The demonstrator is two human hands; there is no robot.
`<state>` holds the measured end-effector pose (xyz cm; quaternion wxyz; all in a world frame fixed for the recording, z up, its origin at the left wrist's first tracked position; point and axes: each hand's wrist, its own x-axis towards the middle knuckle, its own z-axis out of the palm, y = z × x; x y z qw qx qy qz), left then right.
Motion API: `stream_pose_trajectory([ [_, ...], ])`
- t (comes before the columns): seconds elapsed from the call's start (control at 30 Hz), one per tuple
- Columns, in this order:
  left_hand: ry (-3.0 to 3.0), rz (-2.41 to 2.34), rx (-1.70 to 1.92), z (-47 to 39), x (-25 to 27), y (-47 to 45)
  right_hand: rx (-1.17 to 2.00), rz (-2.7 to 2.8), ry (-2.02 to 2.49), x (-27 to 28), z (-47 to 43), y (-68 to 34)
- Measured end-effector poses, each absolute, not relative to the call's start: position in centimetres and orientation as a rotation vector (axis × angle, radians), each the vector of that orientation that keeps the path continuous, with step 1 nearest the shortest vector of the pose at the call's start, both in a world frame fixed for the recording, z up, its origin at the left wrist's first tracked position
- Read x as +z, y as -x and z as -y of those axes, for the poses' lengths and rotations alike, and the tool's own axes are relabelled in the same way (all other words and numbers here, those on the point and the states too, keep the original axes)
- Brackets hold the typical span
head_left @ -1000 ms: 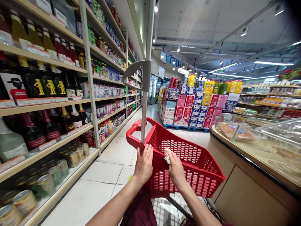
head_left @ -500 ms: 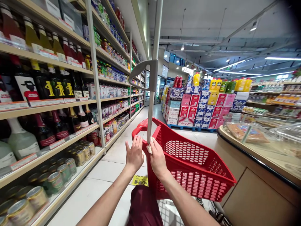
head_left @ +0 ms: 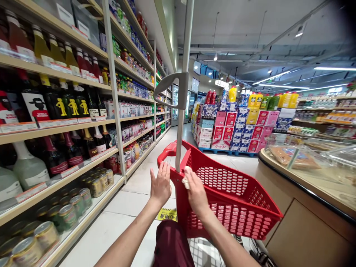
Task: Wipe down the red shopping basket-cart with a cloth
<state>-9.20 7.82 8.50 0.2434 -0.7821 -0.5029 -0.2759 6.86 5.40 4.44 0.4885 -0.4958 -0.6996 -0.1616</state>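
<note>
In front of me is a red plastic shopping cart with perforated sides. A metal pole rises from its near corner and carries a grey hook-shaped handle. My left hand lies with outstretched fingers against the red rim, below the loop-shaped grip; its thumb stands apart. My right hand presses a crumpled white wipe to the cart's side just right of the pole's foot. Most of the wipe is hidden under the fingers.
Shelves of bottles and cans line the left side. On the right stands a counter with packaged food. Stacked drink cartons are farther ahead. A yellow floor sticker lies below my left hand, and cables lie by the counter.
My right hand has slid right, away from the pole's foot, along the cart with the wipe. My left hand stays at the rim. The view has shifted slightly.
</note>
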Motion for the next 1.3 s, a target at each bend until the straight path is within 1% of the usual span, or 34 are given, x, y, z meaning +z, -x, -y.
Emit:
stream_pose_trajectory([
  [0.13, 2.09, 1.409, -0.805, -7.7, 8.1, 8.5, -0.442, 1.552, 1.386, 1.9, -4.6, -10.8],
  [0.27, 2.09, 1.309, -0.843, -6.7, 7.3, 6.7, -0.403, 1.651, 1.342, 2.1, -4.9, -9.3],
  [0.37, 2.174, 1.181, -0.776, -5.8, 6.5, 5.2, -0.406, 1.703, 1.345, 2.0, -4.7, -10.4],
  [0.53, 2.259, 1.174, -0.665, -5.3, 5.2, 2.3, -0.476, 1.49, 1.6, -0.1, -3.4, -15.4],
  [0.73, 2.382, 1.106, -0.611, -4.4, 3.7, -1.2, -0.487, 1.629, 1.538, -0.4, -3.2, -15.8],
  [0.9, 2.413, 1.127, -0.571, -4.3, 3.4, -2.7, -0.482, 1.348, 1.842, -1.7, -1.2, -21.2],
  [0.97, 2.439, 1.119, -0.538, -4.2, 3.3, -3.6, -0.491, 1.367, 1.837, -2.0, -1.1, -21.5],
  [1.1, 2.481, 1.126, -0.492, -4.0, 3.1, -5.3, -0.531, 1.55, 1.664, -2.4, -1.3, -21.3],
  [1.3, 2.519, 1.135, -0.467, -3.8, 2.8, -7.0, -0.542, 1.276, 1.831, -3.6, 0.4, -26.7],
])
